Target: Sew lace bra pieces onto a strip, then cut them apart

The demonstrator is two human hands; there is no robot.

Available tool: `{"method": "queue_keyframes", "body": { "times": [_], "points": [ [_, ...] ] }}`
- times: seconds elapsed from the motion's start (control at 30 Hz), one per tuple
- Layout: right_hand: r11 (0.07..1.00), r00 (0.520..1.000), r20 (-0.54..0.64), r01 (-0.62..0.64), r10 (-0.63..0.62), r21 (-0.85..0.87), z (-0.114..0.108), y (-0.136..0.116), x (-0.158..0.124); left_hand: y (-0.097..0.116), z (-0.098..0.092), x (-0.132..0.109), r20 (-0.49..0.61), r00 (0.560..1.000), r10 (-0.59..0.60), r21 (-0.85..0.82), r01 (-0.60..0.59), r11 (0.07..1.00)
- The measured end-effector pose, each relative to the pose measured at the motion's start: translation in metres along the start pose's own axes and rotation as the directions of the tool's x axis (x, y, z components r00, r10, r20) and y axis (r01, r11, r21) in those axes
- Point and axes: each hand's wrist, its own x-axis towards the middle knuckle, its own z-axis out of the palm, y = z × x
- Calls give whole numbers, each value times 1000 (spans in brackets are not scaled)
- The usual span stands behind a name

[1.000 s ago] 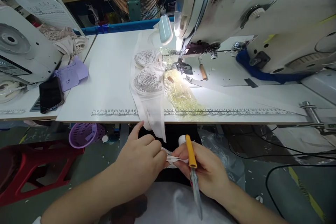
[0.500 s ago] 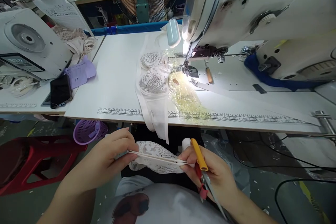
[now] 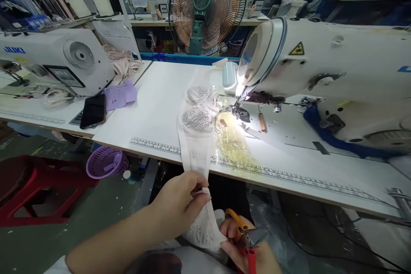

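Observation:
My left hand [image 3: 180, 203] pinches the upper end of a white lace garment piece [image 3: 202, 229] below the table's front edge. My right hand [image 3: 248, 252], low at the frame's bottom, grips the piece's lower end and also holds thread snips with an orange and red handle [image 3: 245, 235]. The piece stretches between the two hands, slanting down to the right. More white lace pieces [image 3: 197, 115] lie in a chain on the white sewing table [image 3: 154, 107] and hang over its edge just above my left hand. The sewing machine [image 3: 324, 68] stands at the right, its lamp lit.
A second sewing machine [image 3: 58, 62], a black phone [image 3: 93, 110] and purple paper [image 3: 120, 96] sit at the left. A purple basket [image 3: 105, 162] and a red stool [image 3: 35, 192] are on the floor. A standing fan [image 3: 207, 8] is behind the table. Black cables run under the right side.
The view has tilted up and back. My left hand rose and moved right; my right hand dropped lower, so the lace piece now runs slanted instead of level.

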Motion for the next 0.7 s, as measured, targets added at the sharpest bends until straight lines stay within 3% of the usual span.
{"method": "queue_keyframes", "body": {
  "times": [0.2,0.4,0.57,0.7],
  "points": [
    [985,993,-19,-115,113,-133,-18,-32,1,10,19,7,65,986,152,76,-157,985],
    [985,988,-124,76,-96,-157,-32,-78,29,18,37,14,110,961,253,91,-263,960],
    [974,994,-86,42,-63,-220,-31,-97,43,25,44,22,207,961,183,54,-198,979],
    [984,989,-120,68,-88,-164,-30,-97,44,23,44,26,242,969,40,-91,-19,996]
  ]
}}
